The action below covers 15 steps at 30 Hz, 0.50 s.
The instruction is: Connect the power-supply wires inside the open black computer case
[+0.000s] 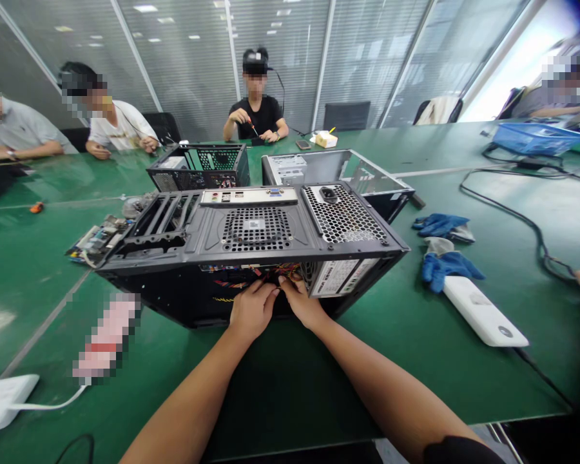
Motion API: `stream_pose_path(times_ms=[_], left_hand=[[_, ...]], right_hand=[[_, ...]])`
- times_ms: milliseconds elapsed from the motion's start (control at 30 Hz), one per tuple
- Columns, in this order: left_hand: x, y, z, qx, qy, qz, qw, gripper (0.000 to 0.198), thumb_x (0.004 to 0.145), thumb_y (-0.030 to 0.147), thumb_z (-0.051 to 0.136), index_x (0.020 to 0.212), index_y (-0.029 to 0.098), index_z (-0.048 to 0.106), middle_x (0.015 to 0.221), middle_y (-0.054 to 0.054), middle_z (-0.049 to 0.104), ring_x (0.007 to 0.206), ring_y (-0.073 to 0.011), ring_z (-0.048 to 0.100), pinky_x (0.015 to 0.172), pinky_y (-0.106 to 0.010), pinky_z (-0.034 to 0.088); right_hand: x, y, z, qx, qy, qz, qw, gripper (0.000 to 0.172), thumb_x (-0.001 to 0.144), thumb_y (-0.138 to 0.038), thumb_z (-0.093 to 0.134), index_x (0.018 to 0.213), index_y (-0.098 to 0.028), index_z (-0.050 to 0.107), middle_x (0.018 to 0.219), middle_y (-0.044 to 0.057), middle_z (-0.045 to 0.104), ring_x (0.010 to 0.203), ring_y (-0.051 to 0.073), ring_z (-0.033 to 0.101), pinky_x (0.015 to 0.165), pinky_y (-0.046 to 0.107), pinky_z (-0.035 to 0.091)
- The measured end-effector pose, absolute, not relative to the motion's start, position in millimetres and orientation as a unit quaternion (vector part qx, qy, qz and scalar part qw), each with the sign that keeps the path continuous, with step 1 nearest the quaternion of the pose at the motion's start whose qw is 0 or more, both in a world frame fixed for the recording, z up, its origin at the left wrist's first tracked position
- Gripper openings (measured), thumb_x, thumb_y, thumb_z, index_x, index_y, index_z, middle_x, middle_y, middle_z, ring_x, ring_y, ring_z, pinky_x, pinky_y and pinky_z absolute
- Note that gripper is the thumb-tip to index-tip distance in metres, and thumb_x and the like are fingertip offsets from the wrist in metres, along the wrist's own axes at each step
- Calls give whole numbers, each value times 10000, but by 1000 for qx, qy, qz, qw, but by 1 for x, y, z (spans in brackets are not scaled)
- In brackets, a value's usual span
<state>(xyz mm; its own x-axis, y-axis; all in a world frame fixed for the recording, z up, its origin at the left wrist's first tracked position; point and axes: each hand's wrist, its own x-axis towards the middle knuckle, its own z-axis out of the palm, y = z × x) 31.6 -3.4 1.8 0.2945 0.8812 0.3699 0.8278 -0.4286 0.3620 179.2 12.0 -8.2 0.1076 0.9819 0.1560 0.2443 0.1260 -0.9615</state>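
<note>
A black computer case (212, 238) stands in front of me, its rear panel facing up and its open side toward me. Through the opening show coloured cables (227, 283) and the silver power supply (341, 277) with a white label. My left hand (254, 306) reaches into the opening, its fingers bent and closed at the cables. Beside it, almost touching, my right hand (302, 301) is closed on the cables just left of the power supply. Fingertips of both are partly hidden, so the exact wires cannot be made out.
Behind stand another black case (198, 169) and an open silver-black case (319, 171). Circuit boards (101, 238) lie left. Blue gloves (447, 270) and a white power bank (486, 312) lie right, near a blue basket (536, 138) and cables. A person (256, 109) opposite holds a screwdriver.
</note>
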Motion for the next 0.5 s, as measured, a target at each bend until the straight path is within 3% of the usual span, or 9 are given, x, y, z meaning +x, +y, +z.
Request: stream_pose_path(times_ms=[500], left_hand=[[31, -3, -1, 801, 535, 262, 54, 222, 961, 299, 446, 966, 231, 658, 894, -25, 645, 785, -151, 626, 735, -259, 498]], right_hand=[[179, 12, -7, -537, -564, 363, 511, 314, 836, -460, 539, 983, -222, 683, 1071, 64, 696, 1101, 260, 583, 1068, 445, 351]])
